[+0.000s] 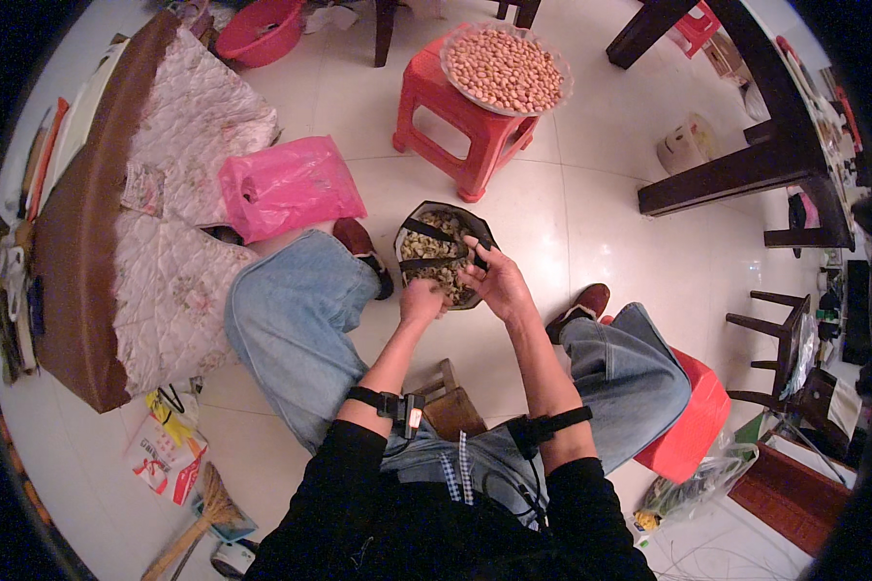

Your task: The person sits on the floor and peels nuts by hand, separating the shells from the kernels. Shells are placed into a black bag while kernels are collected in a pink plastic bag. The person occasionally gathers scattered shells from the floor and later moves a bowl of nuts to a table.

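A dark bag with black straps [448, 207] stands on the floor between my feet, filled with peanut shells or similar dry pieces [436, 247]. My left hand [424, 299] is over its near edge with the fingers curled; whether something is between them is hidden. My right hand [495, 279] is at its right side, with a black strap against the fingers and the thumb and fingertips bent toward the shells. Beyond the bag, a clear bowl [567, 91] heaped with shelled peanuts [507, 69] rests on a red plastic stool [436, 98].
A pink plastic bag [294, 189] lies left of the dark bag, beside a quilted cover [196, 283]. A small wooden stool [450, 407] is near my lap. Dark table legs [727, 174] stand at the right, a red basin [261, 36] at the upper left, a broom [189, 534] at the lower left.
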The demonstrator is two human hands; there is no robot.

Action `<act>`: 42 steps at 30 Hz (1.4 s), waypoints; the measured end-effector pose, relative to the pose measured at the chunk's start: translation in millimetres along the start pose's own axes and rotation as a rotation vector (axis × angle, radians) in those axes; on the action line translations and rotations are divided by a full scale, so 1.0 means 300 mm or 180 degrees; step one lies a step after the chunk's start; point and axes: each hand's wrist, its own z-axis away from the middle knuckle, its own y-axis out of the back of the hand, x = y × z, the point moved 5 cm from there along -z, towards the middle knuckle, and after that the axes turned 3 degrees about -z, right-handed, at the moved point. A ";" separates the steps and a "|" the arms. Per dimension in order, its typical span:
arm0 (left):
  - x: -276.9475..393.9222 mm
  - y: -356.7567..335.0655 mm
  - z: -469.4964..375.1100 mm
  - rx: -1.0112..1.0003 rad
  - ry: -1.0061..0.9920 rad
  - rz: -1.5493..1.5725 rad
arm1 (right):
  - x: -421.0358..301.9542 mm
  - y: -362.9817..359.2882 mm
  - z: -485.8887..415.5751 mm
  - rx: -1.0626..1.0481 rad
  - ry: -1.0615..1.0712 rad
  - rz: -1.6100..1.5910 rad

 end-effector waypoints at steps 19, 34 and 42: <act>0.558 0.107 0.232 0.0218 -0.1496 -0.2906 | -0.080 0.007 -0.086 0.0457 0.1062 0.5540; 0.868 0.228 -0.012 -0.0763 -0.1373 -0.0162 | -0.049 -0.161 -0.180 -0.0497 0.0327 0.2489; 0.801 0.339 -0.199 -0.0171 -0.0725 0.0775 | -0.064 -0.320 -0.282 -0.0386 -0.0044 0.2819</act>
